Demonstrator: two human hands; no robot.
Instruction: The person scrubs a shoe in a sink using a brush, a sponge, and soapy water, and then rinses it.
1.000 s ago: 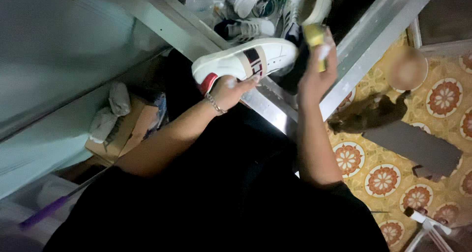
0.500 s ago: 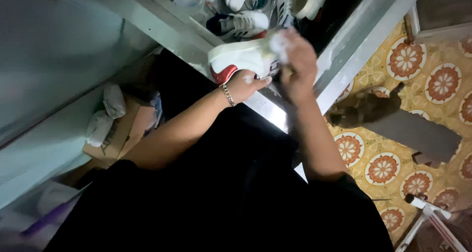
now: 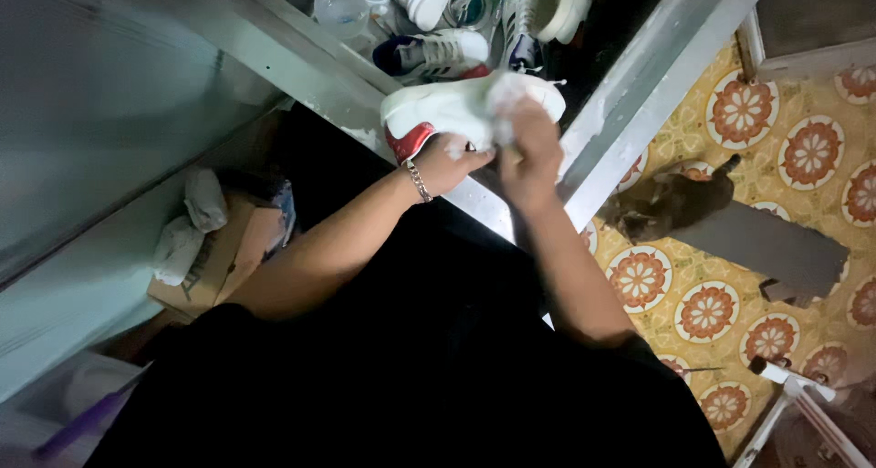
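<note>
The left hand point(image 3: 449, 162) gripped a white sneaker point(image 3: 447, 112) from below, near its red heel patch, and held it up over the edge of the pale metal bench point(image 3: 301, 67). A chain bracelet point(image 3: 418, 181) showed on that wrist. The right hand point(image 3: 529, 149) was closed around a wad of white cloth point(image 3: 506, 94) and pressed it against the side of the sneaker, towards the toe — by the look of it, the wiping step was in hand, with the shoe's side being cleaned. Whether the surface was already clean could not be told; the shoe was brightly lit and blurred.

Further up the bench lay more shoes point(image 3: 438, 53), close together. On the patterned floor tiles point(image 3: 803, 149) to the right stood a dark cat point(image 3: 671, 203), just beside a grey board point(image 3: 766, 249).

Continuing the wipe would probably call for a firm hold from the left hand and a turn of the sneaker to reach the unwiped side.
</note>
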